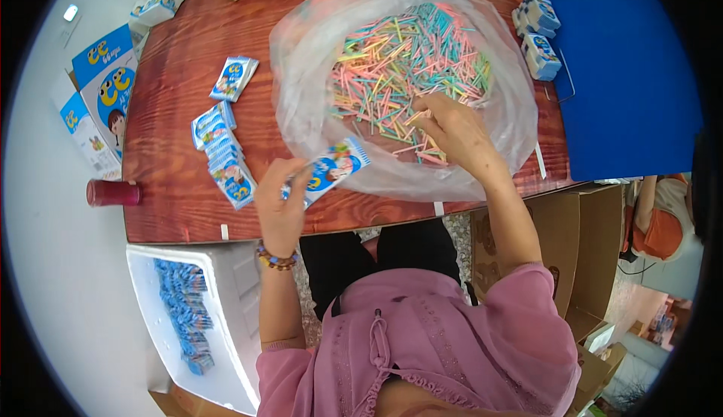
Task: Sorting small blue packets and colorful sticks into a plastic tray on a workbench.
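My left hand (pixel 280 200) is closed on a blue-and-white packet (pixel 337 168), which it holds tilted over the near left edge of a clear plastic bag (pixel 301 63). The bag lies spread wide, with a heap of thin pastel sticks (pixel 392 56) inside in pink, blue, yellow and green. Over the right part of the heap is my right hand (pixel 454 131), fingers curled down among the sticks. What its fingertips hold, if anything, is hidden. Left of the bag, an overlapping row of similar packets (pixel 224 157) lies on the table, with a small stack of packets (pixel 234 78) beyond it.
The reddish wooden table (pixel 181 63) bears bundled packets (pixel 541 56) at its right edge, beside a blue panel (pixel 633 71). A red jar (pixel 113 193) and printed cartons (pixel 105 101) are at left. Below stands a white foam box (pixel 233 274) of packets; a cardboard box (pixel 557 244) is at right.
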A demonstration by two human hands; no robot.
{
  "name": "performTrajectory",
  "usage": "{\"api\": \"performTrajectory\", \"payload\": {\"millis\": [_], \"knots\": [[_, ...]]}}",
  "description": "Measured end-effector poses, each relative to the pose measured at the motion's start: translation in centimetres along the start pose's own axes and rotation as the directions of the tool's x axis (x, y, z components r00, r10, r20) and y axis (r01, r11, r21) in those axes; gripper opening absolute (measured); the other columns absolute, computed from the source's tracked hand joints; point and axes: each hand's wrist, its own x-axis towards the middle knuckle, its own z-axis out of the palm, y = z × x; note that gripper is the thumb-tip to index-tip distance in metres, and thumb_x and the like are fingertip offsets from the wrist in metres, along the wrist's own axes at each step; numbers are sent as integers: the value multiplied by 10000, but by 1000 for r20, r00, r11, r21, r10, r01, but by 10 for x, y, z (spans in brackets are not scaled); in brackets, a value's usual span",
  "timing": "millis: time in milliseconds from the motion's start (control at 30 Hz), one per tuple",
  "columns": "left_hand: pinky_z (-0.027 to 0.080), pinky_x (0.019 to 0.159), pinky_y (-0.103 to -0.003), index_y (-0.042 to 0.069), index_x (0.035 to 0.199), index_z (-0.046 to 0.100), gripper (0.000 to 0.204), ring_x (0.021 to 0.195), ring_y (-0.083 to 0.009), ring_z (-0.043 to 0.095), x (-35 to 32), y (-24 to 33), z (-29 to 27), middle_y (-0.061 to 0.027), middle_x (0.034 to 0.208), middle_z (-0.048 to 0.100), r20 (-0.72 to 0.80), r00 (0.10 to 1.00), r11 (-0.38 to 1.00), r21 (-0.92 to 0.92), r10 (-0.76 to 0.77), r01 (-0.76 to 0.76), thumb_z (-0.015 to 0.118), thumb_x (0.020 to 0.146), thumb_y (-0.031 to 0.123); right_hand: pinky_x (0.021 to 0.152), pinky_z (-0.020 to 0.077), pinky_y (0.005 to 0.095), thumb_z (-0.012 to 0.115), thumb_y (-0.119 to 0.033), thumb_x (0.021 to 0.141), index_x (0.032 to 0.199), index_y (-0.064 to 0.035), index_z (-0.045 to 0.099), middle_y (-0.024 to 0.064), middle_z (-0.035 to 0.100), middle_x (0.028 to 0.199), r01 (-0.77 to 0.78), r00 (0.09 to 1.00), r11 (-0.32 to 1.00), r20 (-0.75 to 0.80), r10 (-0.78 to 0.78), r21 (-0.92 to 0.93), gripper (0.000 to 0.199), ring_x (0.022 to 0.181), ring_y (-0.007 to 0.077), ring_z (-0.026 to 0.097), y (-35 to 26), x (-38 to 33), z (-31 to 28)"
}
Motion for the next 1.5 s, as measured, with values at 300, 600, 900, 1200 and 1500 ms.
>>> {"api": "performTrajectory", "payload": {"millis": [300,600,900,1200,1500], "knots": [[464,679,-239,-11,918,667,66,798,-78,586,8,15,58,-25,828,653,14,960,874,-410,-279,260,664,873,37,555,369,205,699,-157,863,884,-39,678,-37,554,678,-364,921,568,374,105,738,122,649,13,470,-21,-9,33],[447,614,-188,-24,902,674,67,708,-24,559,-8,-14,60,14,804,658,23,932,757,-576,-362,308,672,881,40,544,412,202,704,-116,860,901,-46,709,-35,610,706,-352,932,549,336,134,758,82,641,13,517,-23,-13,57],[499,674,-236,10,896,670,55,740,-58,608,-19,-22,65,-22,850,675,-71,879,568,-787,-471,241,627,916,37,566,408,209,634,-113,902,857,-28,682,-18,613,735,-294,951,554,298,84,779,108,664,27,520,-25,-12,59],[522,754,-288,35,921,657,90,812,-101,629,-20,-21,68,-31,900,677,16,832,400,-872,-554,283,590,951,87,1003,352,403,719,-164,810,939,-35,667,116,569,1198,240,947,720,5,-320,652,189,1148,277,495,-25,-17,52],[538,782,-299,55,989,655,91,891,-127,656,-30,-31,51,-29,979,682,-1,845,373,-898,-534,235,592,953,110,692,497,403,607,-190,860,888,-15,650,137,661,888,-301,948,935,44,314,-188,182,802,310,648,48,-3,25]]}}
